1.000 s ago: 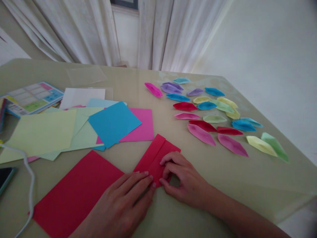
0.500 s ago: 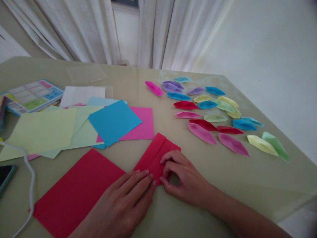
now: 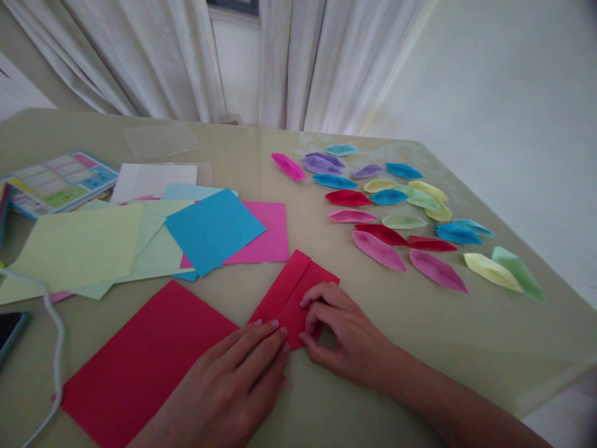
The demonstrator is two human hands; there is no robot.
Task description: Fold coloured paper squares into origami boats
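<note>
In front of me lies a red paper [image 3: 298, 292], folded with a narrow flap along its left side. My left hand [image 3: 233, 379] rests flat with its fingers stretched out, the fingertips on the paper's lower left part. My right hand [image 3: 345, 330] is curled at the paper's right edge, thumb and fingers bent together on the edge; the fingertips partly hide what they grip. A larger unfolded red sheet [image 3: 144, 354] lies to the left, partly under my left hand and forearm.
Several small folded paper boats [image 3: 377, 249] in many colours lie at the right. Loose sheets, among them a blue square [image 3: 214, 230] and a pale yellow one [image 3: 88, 242], overlap at the left. A white cable [image 3: 58, 348] and a phone [image 3: 12, 330] lie at the left edge.
My left fingertips have shifted very slightly left on the folded red paper. The right hand looks the same, still at its right edge.
</note>
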